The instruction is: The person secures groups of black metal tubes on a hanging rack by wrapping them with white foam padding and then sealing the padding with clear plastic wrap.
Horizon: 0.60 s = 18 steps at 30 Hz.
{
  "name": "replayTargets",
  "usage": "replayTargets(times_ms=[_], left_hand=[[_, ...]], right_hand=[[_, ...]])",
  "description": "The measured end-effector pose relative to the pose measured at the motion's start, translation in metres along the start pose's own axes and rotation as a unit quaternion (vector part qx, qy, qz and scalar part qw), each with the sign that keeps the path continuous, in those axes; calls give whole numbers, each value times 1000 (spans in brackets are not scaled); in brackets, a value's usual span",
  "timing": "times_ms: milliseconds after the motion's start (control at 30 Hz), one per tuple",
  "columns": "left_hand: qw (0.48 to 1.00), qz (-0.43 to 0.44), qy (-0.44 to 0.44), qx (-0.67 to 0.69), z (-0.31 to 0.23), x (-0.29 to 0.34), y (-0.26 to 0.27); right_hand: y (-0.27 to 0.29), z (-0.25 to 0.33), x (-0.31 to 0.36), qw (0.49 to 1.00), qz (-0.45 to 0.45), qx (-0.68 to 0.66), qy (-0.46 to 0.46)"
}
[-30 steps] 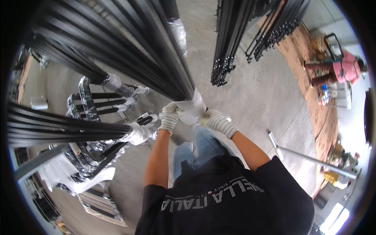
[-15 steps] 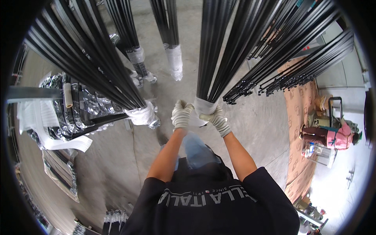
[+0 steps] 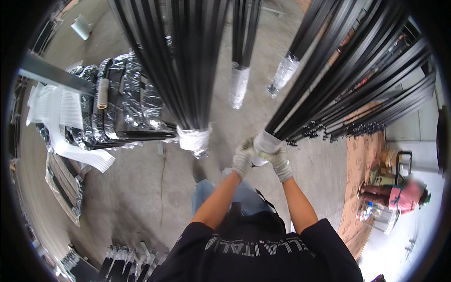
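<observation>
The bundles of black bars (image 3: 376, 77) above and right of the right hand (image 3: 280, 164) show unwrapped lower ends; these appear to remain to be covered. The large bar bundle (image 3: 195, 84) above and left of the left hand (image 3: 243, 160) has a wrapped end, as do two narrower bundles beyond both hands; these appear complete. The held bar bundle (image 3: 305, 96) extends up and right from between the hands. Its white wrap (image 3: 268, 142) encircles the end, but finished fastening cannot be confirmed. Both gloved hands are clamped on this wrap from opposite sides.
</observation>
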<state>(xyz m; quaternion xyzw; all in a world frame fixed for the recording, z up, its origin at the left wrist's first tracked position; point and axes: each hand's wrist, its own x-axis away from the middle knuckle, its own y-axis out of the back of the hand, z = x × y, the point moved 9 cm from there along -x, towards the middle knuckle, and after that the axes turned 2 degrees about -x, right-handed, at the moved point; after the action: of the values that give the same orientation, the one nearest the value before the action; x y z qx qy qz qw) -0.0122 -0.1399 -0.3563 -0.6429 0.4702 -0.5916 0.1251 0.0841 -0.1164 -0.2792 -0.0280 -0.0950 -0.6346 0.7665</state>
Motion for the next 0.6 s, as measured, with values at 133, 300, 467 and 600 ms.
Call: replayTargets(times_ms=[133,300,467,600], left_hand=[[948,108,242,174,34,-6,-25],[929,246,271,-50,30,20,-55],[813,305,-43,-494,-36,32,-67],[799,328,-137,-485,-42,42,-79]], right_hand=[[-12,-2,3,989,98,75,-77],[11,-14,12,982,100,-32,-158],[-69,93,37,656,374,649,-93],[-187,171,67,613,544,573,-1]])
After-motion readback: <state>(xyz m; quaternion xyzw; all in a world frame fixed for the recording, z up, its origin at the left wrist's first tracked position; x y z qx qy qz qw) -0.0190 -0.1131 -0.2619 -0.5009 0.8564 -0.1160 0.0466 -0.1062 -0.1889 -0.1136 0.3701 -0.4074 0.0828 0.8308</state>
